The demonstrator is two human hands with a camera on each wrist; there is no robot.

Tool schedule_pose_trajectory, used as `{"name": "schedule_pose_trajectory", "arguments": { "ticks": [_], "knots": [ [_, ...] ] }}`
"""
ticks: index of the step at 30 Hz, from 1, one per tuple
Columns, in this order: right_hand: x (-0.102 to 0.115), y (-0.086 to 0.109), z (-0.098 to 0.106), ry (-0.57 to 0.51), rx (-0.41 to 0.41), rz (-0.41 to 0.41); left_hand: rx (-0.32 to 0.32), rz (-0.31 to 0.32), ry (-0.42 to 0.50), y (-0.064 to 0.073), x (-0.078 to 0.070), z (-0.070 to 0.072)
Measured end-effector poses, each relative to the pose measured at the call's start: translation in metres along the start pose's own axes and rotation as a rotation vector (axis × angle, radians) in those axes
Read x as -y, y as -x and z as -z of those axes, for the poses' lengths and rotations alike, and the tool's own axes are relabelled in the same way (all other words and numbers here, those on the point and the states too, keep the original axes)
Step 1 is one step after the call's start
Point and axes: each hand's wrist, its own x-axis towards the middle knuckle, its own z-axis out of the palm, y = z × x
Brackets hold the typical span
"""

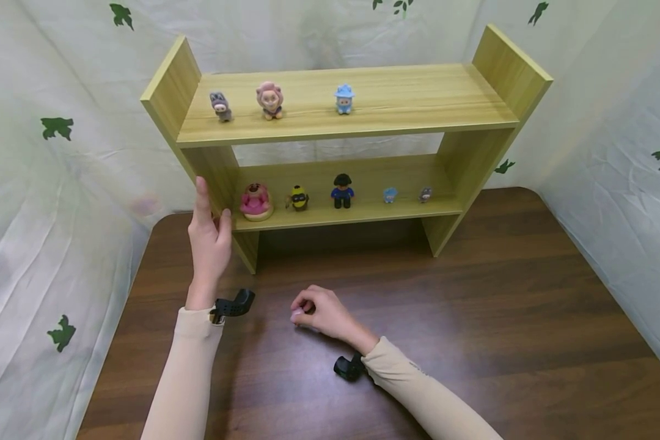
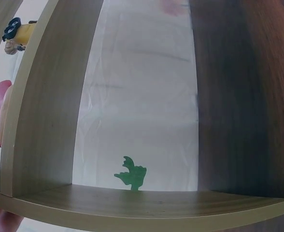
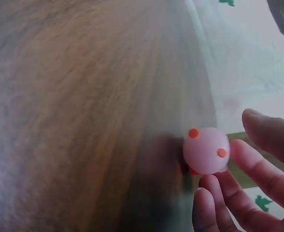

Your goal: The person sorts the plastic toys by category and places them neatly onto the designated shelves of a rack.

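Observation:
My right hand point(image 1: 327, 311) is low over the table at the front and holds a small pink round toy point(image 3: 206, 152) with orange dots. Its fingers curl about the toy, which appears close above the wood. My left hand point(image 1: 210, 244) is at the outer side of the wooden shelf's left panel point(image 1: 211, 168), index finger pointing up and thumb near the panel's front edge. Part of that hand shows behind the panel in the left wrist view. Nearest to it on the lower board sits a pink bear figure point(image 1: 256, 203).
The two-tier shelf point(image 1: 330, 133) stands at the back of the brown table point(image 1: 473, 305). Its lower board also bears a yellow goggled figure point(image 1: 298, 199), a blue-jacketed figure point(image 1: 342, 192) and two tiny ones. Grey, pink-maned and blue-hatted figures point(image 1: 344, 99) stand on top.

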Motion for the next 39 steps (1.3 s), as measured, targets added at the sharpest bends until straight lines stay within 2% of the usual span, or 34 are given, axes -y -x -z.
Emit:
{"name": "schedule_pose_trajectory", "arguments": {
  "ticks": [7,12,21,25,32,35,39],
  "knots": [
    [-0.004,-0.001,-0.006,0.067,-0.039,0.031,-0.003,0.001,0.001,0.0,0.001,0.0],
    [-0.009,0.001,-0.005,0.054,-0.038,0.055,0.001,0.0,0.004,0.001,0.001,0.0],
    [-0.012,0.004,0.002,0.032,-0.012,0.026,-0.002,-0.008,0.001,0.002,0.001,0.0],
    [-0.011,0.006,0.009,-0.045,-0.032,-0.025,-0.002,-0.011,-0.002,0.002,0.001,0.0],
    [-0.006,0.009,0.021,-0.248,-0.023,-0.118,-0.004,-0.007,0.003,0.002,0.001,0.0],
    [-0.003,0.01,0.026,-0.309,-0.031,-0.134,-0.002,-0.003,0.007,0.002,0.0,0.0],
    [0.004,0.011,0.034,-0.352,-0.031,-0.1,-0.003,0.0,0.006,0.002,0.0,-0.001]
  ]
}}
